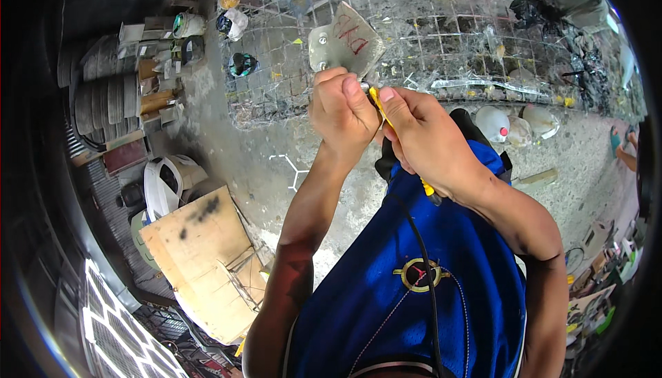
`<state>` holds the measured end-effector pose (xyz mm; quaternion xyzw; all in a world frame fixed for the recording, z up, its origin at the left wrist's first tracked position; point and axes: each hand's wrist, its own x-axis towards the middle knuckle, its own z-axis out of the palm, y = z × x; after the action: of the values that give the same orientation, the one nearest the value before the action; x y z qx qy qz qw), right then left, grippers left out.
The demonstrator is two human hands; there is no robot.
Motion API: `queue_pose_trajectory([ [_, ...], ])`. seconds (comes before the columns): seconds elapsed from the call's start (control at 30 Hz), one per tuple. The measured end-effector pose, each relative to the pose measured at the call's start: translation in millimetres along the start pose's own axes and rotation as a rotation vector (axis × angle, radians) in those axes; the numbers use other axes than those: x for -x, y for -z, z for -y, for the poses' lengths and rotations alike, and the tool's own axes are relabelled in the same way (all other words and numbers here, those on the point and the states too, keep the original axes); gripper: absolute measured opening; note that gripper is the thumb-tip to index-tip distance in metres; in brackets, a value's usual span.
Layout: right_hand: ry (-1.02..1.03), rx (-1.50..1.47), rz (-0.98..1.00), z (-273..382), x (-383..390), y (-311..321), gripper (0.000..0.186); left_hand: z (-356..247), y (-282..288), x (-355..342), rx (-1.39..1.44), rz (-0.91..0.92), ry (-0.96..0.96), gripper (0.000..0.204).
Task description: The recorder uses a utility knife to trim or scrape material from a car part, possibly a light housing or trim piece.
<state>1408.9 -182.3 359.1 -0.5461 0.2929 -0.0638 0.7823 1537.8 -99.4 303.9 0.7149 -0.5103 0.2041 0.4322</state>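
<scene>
"Rough concrete floor below, with a grate farther out. What are your fingers doing?"

"My left hand is curled tight on the near end of a metal plate; my right hand is wrapped around a yellow tool."

"Where's the plate?"

"Jutting past my left hand, red marks facing up, the tool's yellow end beside my thumb."

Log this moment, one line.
left hand: closed on grey metal plate with red markings | right hand: closed on slim yellow-and-black tool | hands: close together | tool type: unclear
</scene>
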Motion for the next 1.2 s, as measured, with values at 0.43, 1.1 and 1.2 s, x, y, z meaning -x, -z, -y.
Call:
queue_pose_trajectory([
  [0.43,-0.749,-1.047,0.222,-18,-43,37,0.021,27,-7,23,-0.016,0.392,-0.053,0.013],
  [1.1,0.412,0.083,-0.089,-2,-28,2,0.023,-9,27,-21,0.244,0.074,0.241,0.044],
  [1.2,0.383,0.163,-0.050,0,-36,8,0.017,-9,27,-23,0.304,0.022,0.156,0.037],
])
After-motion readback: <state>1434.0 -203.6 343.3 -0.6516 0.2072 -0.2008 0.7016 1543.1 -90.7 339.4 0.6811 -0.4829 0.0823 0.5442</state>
